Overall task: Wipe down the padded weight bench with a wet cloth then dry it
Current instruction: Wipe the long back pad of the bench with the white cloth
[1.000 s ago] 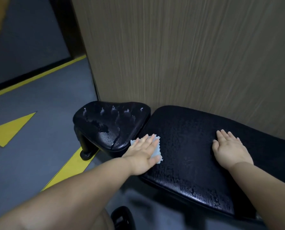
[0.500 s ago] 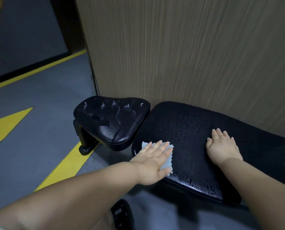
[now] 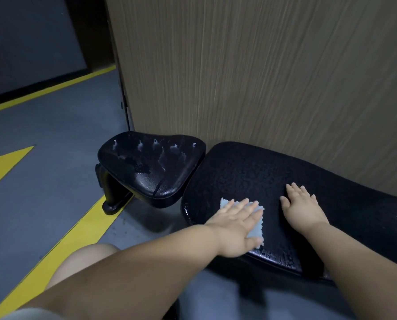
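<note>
Your left hand [image 3: 236,224] lies flat, fingers straight, pressing the pale blue cloth [image 3: 258,224] onto the near left end of the long back pad [image 3: 250,167]. Your right hand [image 3: 301,207] rests flat and empty on the same pad, just to the right. The pad's long axis runs rightward along the wooden panel [image 3: 262,65], so most of its length lies past your right hand, which likely must shift first; the droplet-beaded seat pad [image 3: 151,167] sits left, nearer your left hand.
</note>
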Motion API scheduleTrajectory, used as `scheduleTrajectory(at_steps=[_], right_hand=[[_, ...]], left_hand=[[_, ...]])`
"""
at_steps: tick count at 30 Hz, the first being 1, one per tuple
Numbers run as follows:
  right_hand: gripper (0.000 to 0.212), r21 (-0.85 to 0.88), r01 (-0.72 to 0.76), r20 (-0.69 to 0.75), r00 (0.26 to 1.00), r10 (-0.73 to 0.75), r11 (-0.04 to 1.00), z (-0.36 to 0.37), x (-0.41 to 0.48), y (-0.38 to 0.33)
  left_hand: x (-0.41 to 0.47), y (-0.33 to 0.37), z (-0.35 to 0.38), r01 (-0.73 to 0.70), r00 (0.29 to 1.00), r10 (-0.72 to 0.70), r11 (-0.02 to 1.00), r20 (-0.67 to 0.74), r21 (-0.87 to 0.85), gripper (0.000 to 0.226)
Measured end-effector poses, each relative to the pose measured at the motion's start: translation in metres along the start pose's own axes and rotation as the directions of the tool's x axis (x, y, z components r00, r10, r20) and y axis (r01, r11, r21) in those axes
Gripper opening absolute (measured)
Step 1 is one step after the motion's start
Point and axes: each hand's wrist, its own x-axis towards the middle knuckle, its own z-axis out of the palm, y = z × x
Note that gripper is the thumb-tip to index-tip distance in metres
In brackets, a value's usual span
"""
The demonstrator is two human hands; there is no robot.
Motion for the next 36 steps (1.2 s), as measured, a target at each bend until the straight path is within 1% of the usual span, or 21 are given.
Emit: scheduleTrajectory(at_steps=[2, 3, 4, 5, 6, 7, 8, 9, 10, 11, 12, 13, 15, 16, 19, 22, 24, 28, 32, 34, 36], right_hand=[[0.05, 0.116, 0.025, -0.01, 1.0, -0.024, 0.993, -0.004, -0.006, -0.002], [0.048, 0.176, 0.049, -0.039, 0.998, -0.043, 0.983, -0.005, -0.011, -0.006], [0.046, 0.23, 0.081, -0.084, 0.994, -0.063, 0.97, -0.006, -0.017, -0.011], [0.044, 0.275, 0.119, -0.135, 0.987, -0.084, 0.954, -0.006, -0.024, -0.017], [0.042, 0.312, 0.163, -0.182, 0.977, -0.11, 0.936, -0.005, -0.031, -0.024], [0.04, 0.34, 0.209, -0.214, 0.967, -0.141, 0.917, -0.004, -0.038, -0.032], [0.039, 0.35, 0.254, -0.232, 0.956, -0.179, 0.901, -0.003, -0.045, -0.039], [0.038, 0.347, 0.298, -0.232, 0.946, -0.226, 0.89, -0.002, -0.05, -0.046], [0.039, 0.333, 0.332, -0.207, 0.939, -0.275, 0.883, 0.0, -0.055, -0.053], [0.04, 0.316, 0.354, -0.16, 0.934, -0.318, 0.88, 0.002, -0.058, -0.06], [0.044, 0.281, 0.373, -0.099, 0.928, -0.359, 0.885, 0.004, -0.061, -0.067], [0.048, 0.209, 0.403, -0.036, 0.914, -0.405, 0.891, 0.009, -0.064, -0.072], [0.054, 0.007, 0.468, 0.069, 0.882, -0.467, 0.884, 0.019, -0.068, -0.079], [0.057, -0.062, 0.476, 0.1, 0.877, -0.469, 0.877, 0.023, -0.069, -0.08], [0.067, -0.125, 0.466, 0.143, 0.882, -0.449, 0.876, 0.025, -0.073, -0.076], [0.071, -0.165, 0.468, 0.144, 0.882, -0.448, 0.868, 0.025, -0.077, -0.069], [0.073, -0.177, 0.46, 0.134, 0.887, -0.441, 0.87, 0.024, -0.081, -0.06], [0.097, -0.204, 0.421, 0.115, 0.907, -0.406, 0.884, 0.013, -0.087, -0.029], [0.113, -0.258, 0.346, 0.072, 0.938, -0.339, 0.902, 0.005, -0.091, 0.009], [0.115, -0.278, 0.315, 0.016, 0.946, -0.323, 0.908, 0.004, -0.095, 0.02], [0.116, -0.265, 0.335, -0.009, 0.937, -0.35, 0.904, 0.004, -0.099, 0.019]], left_hand=[[-0.007, 0.007, -0.001, -0.008, 1.0, 0.009, 0.998, 0.011, -0.061, 0.069], [-0.009, 0.008, -0.005, -0.01, 1.0, 0.014, 0.989, 0.025, -0.149, 0.068], [-0.012, 0.006, -0.011, 0.004, 0.999, 0.008, 0.949, 0.037, -0.314, 0.067], [-0.015, 0.004, -0.018, 0.024, 1.0, -0.011, 0.847, 0.028, -0.53, 0.064], [-0.018, -0.001, -0.024, 0.016, 0.998, -0.05, 0.688, -0.026, -0.726, 0.057], [-0.023, -0.006, -0.029, -0.022, 0.984, -0.133, 0.561, -0.116, -0.828, 0.045], [-0.026, -0.013, -0.031, -0.045, 0.941, -0.26, 0.542, -0.219, -0.839, 0.033], [-0.028, -0.021, -0.03, -0.016, 0.87, -0.386, 0.599, -0.306, -0.801, 0.027], [-0.028, -0.03, -0.028, 0.067, 0.809, -0.472, 0.668, -0.352, -0.741, 0.026], [-0.03, -0.036, -0.026, 0.161, 0.788, -0.505, 0.722, -0.352, -0.673, 0.028], [-0.031, -0.041, -0.022, 0.237, 0.803, -0.505, 0.758, -0.317, -0.608, 0.032], [-0.032, -0.044, -0.02, 0.274, 0.835, -0.478, 0.791, -0.272, -0.547, 0.038], [-0.033, -0.045, -0.013, 0.289, 0.888, -0.407, 0.855, -0.214, -0.43, 0.048], [-0.033, -0.044, -0.009, 0.285, 0.905, -0.378, 0.88, -0.196, -0.379, 0.051], [-0.033, -0.04, 0.001, 0.283, 0.94, -0.314, 0.936, -0.134, -0.212, 0.056], [-0.033, -0.041, 0.004, 0.287, 0.946, -0.298, 0.953, -0.129, -0.097, 0.059], [-0.033, -0.04, 0.004, 0.291, 0.947, -0.299, 0.953, -0.118, -0.08, 0.059], [-0.033, -0.04, 0.004, 0.288, 0.95, -0.292, 0.956, -0.108, -0.047, 0.06], [-0.033, -0.04, 0.006, 0.287, 0.948, -0.289, 0.957, -0.132, -0.031, 0.06], [-0.033, -0.039, 0.007, 0.288, 0.946, -0.286, 0.958, -0.15, -0.015, 0.059], [-0.034, -0.038, 0.007, 0.276, 0.948, -0.273, 0.961, -0.165, -0.005, 0.058]])
